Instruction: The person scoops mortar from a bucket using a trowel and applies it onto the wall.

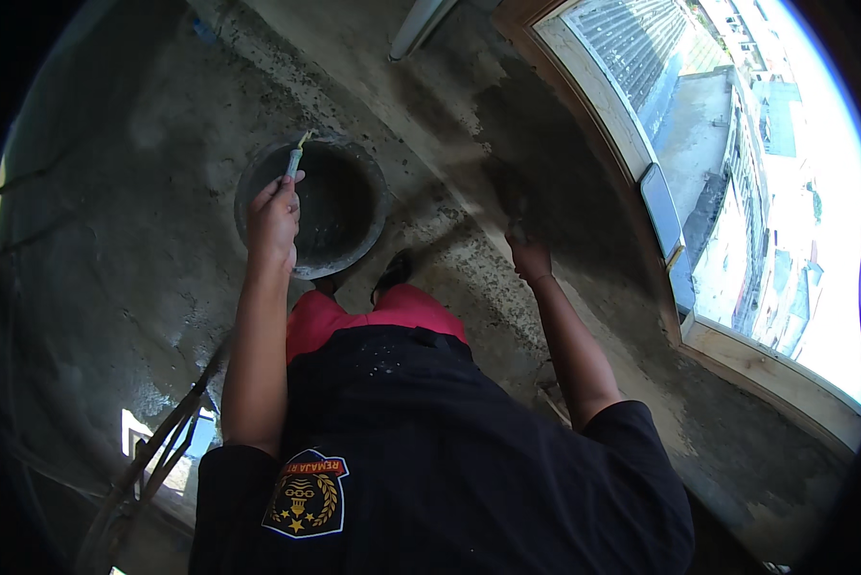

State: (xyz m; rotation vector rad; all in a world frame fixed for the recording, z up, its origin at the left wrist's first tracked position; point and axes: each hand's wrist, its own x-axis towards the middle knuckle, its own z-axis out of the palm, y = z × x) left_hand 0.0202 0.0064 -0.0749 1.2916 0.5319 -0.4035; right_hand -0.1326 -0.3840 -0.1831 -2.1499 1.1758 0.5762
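My left hand [273, 222] is closed round a slim tool with a pale grey-green handle [294, 161]. Its narrow yellowish end points away from me; I cannot tell its exact kind. Hand and tool are above the left part of a round, dark grey basin [379, 213], which stands on the floor in front of my feet. My right hand [530, 257] is out to the right, close to the rough wall, with its fingers curled. Whatever it holds, if anything, is lost in the shadow at its fingertips.
A wooden window frame [631, 144] opens on the right, with roofs outside. On its sill lies a flat phone-like object [660, 206]. A pale pipe [421, 27] is at the top. Dark thin poles [167, 436] lean at lower left. The concrete floor [133, 268] is stained.
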